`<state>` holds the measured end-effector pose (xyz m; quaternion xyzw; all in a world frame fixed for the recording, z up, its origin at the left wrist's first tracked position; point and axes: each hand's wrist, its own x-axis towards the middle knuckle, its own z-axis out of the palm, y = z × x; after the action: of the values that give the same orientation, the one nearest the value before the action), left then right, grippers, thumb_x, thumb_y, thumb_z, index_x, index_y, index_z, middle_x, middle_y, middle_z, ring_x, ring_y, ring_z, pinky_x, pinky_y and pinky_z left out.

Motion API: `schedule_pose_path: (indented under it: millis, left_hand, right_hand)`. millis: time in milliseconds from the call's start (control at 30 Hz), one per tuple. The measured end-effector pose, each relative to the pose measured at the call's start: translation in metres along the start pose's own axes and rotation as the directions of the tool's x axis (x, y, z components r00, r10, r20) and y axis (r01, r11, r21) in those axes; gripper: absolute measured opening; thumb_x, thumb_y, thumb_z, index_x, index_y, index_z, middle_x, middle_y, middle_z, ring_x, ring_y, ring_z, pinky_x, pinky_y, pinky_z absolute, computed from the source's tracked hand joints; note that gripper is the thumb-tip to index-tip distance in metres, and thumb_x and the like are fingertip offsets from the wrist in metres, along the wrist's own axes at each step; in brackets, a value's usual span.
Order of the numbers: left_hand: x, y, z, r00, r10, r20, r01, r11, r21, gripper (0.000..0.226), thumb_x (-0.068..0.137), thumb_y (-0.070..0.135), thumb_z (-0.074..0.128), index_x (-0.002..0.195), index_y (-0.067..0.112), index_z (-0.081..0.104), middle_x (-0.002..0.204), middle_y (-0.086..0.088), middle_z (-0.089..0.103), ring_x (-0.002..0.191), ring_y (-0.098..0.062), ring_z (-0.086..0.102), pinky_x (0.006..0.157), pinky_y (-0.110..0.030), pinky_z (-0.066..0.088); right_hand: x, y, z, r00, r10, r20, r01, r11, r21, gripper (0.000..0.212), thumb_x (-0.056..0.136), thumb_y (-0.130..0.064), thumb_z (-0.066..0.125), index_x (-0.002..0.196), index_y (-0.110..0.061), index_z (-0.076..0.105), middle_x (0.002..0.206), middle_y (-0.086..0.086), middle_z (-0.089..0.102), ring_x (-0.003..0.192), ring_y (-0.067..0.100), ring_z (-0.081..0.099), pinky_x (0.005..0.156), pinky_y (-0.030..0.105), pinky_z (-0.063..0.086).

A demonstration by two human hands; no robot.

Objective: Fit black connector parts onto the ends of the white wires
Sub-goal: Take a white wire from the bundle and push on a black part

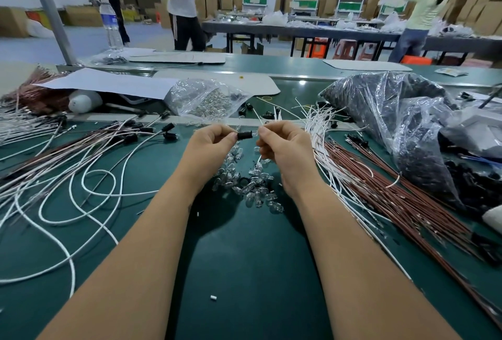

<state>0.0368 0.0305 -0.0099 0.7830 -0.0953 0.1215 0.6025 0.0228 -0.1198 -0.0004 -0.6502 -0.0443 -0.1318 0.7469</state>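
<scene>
My left hand pinches a small black connector part at its left end, held above the green table. My right hand faces it with curled fingers pinching something small at the connector's right end; a white wire rises behind its fingertips. Loose white wires fan out just right of my right hand. More white wires, some with black connectors fitted, lie in loops at the left.
A heap of small clear glass bulbs lies under my hands. A clear bag of bulbs sits behind, a large bag of black parts at right. Brown wires stretch along the right. People stand at tables beyond.
</scene>
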Motion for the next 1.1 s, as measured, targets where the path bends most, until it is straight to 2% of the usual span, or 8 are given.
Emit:
schedule_pose_path:
  millis: [167, 267, 433, 533, 633, 767, 933, 1100]
  left_hand:
    - [0.001, -0.001, 0.0, 1.0, 0.0, -0.006, 0.0, 1.0, 0.003, 0.016, 0.095, 0.016, 0.057, 0.082, 0.019, 0.065, 0.053, 0.012, 0.05, 0.044, -0.004, 0.036, 0.043, -0.015, 0.031]
    - [0.001, 0.0, 0.001, 1.0, -0.022, 0.02, 0.021, 1.0, 0.013, 0.013, 0.094, 0.016, 0.059, 0.084, 0.019, 0.067, 0.052, 0.013, 0.055, 0.05, -0.007, 0.042, 0.051, -0.02, 0.037]
    - [0.0, 0.002, 0.0, 0.999, 0.01, 0.032, -0.008, 0.999, -0.051, 0.009, 0.088, 0.013, 0.067, 0.082, 0.018, 0.07, 0.06, 0.009, 0.064, 0.051, -0.001, 0.051, 0.052, -0.012, 0.042]
    - [0.0, 0.002, -0.002, 0.999, 0.033, 0.0, -0.033, 0.998, -0.06, 0.019, 0.086, 0.008, 0.069, 0.077, 0.024, 0.07, 0.062, 0.008, 0.067, 0.062, -0.005, 0.058, 0.063, -0.016, 0.046]
    - [-0.002, 0.004, -0.001, 0.999, 0.037, 0.007, -0.037, 0.998, -0.051, 0.02, 0.086, 0.006, 0.069, 0.077, 0.024, 0.071, 0.068, 0.002, 0.068, 0.068, -0.011, 0.059, 0.069, -0.021, 0.047]
    - [-0.005, 0.004, -0.002, 0.999, 0.044, 0.01, -0.044, 0.999, 0.015, 0.01, 0.087, 0.009, 0.068, 0.081, 0.014, 0.072, 0.069, -0.007, 0.067, 0.063, -0.012, 0.053, 0.061, -0.02, 0.042]
    - [-0.006, 0.002, -0.002, 1.0, 0.014, -0.008, -0.014, 1.0, 0.007, 0.013, 0.088, 0.008, 0.067, 0.076, 0.01, 0.07, 0.048, 0.011, 0.059, 0.042, 0.001, 0.045, 0.046, -0.008, 0.035]
    - [-0.003, -0.001, -0.002, 0.999, -0.036, -0.018, 0.035, 0.999, -0.041, 0.018, 0.087, 0.012, 0.069, 0.07, 0.02, 0.069, 0.056, 0.005, 0.058, 0.055, -0.011, 0.045, 0.054, -0.02, 0.036]
  right_hand:
    - [-0.001, 0.001, 0.0, 0.999, -0.039, 0.016, 0.04, 0.997, -0.066, 0.005, 0.088, -0.005, 0.065, 0.085, -0.002, 0.063, 0.061, 0.001, 0.062, 0.056, 0.011, 0.056, 0.053, 0.02, 0.049]
    - [0.0, 0.002, 0.0, 0.999, -0.043, 0.019, 0.045, 0.996, -0.083, 0.006, 0.088, -0.005, 0.065, 0.083, -0.003, 0.063, 0.061, 0.001, 0.061, 0.056, 0.01, 0.056, 0.053, 0.021, 0.049]
    - [0.001, 0.004, 0.002, 1.0, -0.005, 0.001, 0.005, 0.999, -0.041, 0.011, 0.09, -0.005, 0.064, 0.079, -0.007, 0.063, 0.063, 0.002, 0.064, 0.055, 0.01, 0.058, 0.054, 0.021, 0.051]
    - [0.003, 0.005, 0.0, 1.0, 0.026, 0.009, -0.025, 0.999, -0.019, 0.012, 0.091, -0.004, 0.062, 0.08, -0.007, 0.066, 0.062, 0.001, 0.064, 0.057, 0.011, 0.058, 0.054, 0.021, 0.05]
    - [0.003, 0.005, 0.0, 1.0, 0.009, -0.009, -0.01, 0.995, -0.099, 0.016, 0.091, -0.005, 0.061, 0.076, -0.011, 0.064, 0.061, -0.001, 0.063, 0.055, 0.007, 0.057, 0.054, 0.019, 0.049]
    - [0.001, 0.006, 0.0, 1.0, -0.012, 0.015, 0.014, 0.984, -0.179, 0.02, 0.091, -0.005, 0.062, 0.072, -0.013, 0.061, 0.06, 0.0, 0.06, 0.05, 0.007, 0.052, 0.052, 0.02, 0.046]
    - [-0.002, 0.008, 0.001, 0.998, 0.003, 0.066, 0.007, 0.99, -0.141, 0.017, 0.093, -0.003, 0.059, 0.077, -0.009, 0.06, 0.062, 0.002, 0.058, 0.049, 0.006, 0.052, 0.051, 0.019, 0.047]
    - [-0.001, 0.011, 0.005, 0.997, 0.041, 0.07, -0.04, 0.999, -0.014, 0.016, 0.095, -0.003, 0.056, 0.08, -0.007, 0.058, 0.06, 0.0, 0.059, 0.05, 0.005, 0.054, 0.052, 0.018, 0.049]
